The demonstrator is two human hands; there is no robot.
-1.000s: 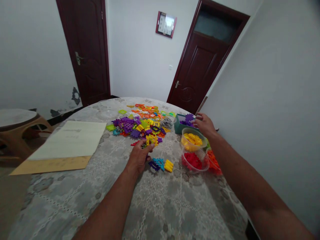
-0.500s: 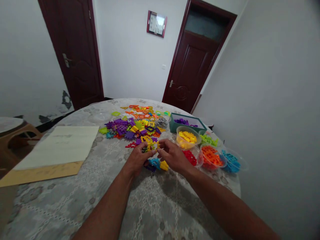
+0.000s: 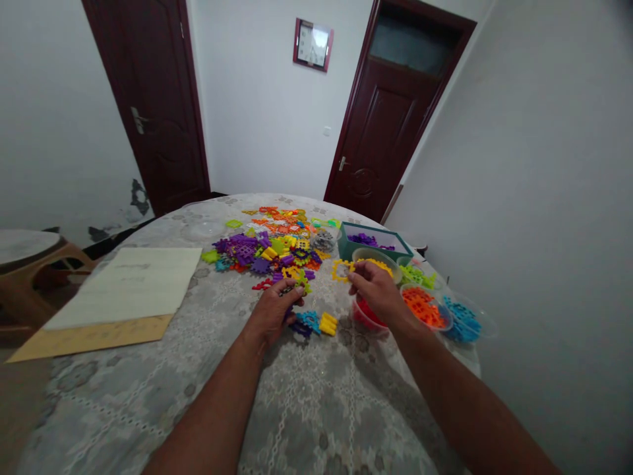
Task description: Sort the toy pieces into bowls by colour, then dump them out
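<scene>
My right hand (image 3: 378, 287) pinches a yellow toothed frame-shaped plastic building piece (image 3: 341, 271) by its right edge, above the table and just left of a tub of yellow pieces (image 3: 383, 264). Closed fingers of my left hand (image 3: 271, 309) hold a lime-green plastic building piece (image 3: 302, 282); other bits under that hand are partly hidden. Close by on the cloth lie a blue piece (image 3: 308, 321) and a yellow piece (image 3: 328, 324), with dark ones beside them. Beyond my left hand spreads a mixed heap of purple, yellow and other pieces (image 3: 244, 251).
To the right stand a tub of red pieces (image 3: 368, 315), one of orange pieces (image 3: 422, 307), one of blue pieces (image 3: 462, 320) and a green-rimmed box (image 3: 349, 249) with purple pieces. A pale sheet (image 3: 128, 284) over brown board (image 3: 93, 340) lies left on the patterned tablecloth (image 3: 306, 409).
My hands have moved apart. My right hand has shifted right and slightly up with the yellow piece, while my left hand has stayed near its place, the lime-green piece now showing.
</scene>
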